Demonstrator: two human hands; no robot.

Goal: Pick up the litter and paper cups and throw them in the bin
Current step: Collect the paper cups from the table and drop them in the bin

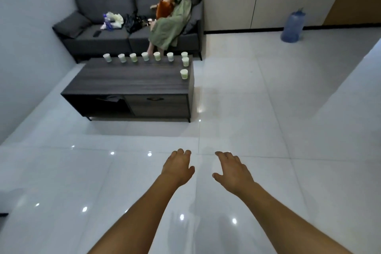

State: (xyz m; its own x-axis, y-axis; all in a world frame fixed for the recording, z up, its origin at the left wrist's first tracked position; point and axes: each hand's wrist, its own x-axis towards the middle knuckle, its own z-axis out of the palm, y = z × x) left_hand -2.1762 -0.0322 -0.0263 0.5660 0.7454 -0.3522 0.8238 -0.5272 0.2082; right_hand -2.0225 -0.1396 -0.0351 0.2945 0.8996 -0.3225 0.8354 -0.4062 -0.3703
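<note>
Both the left hand (179,166) and right hand (233,168) hang empty, fingers loosely spread, low in the frame. The paper cups (145,56) line the bench (132,80) upper left, well apart. Hasty grabs could topple them (contents unknown); no bin shows.

We found no readable text, labels, brands or numbers anywhere. The paper cups (133,57) along the far edge of the coffee table (132,80) showed only a green band, too small to make out any print.
</note>
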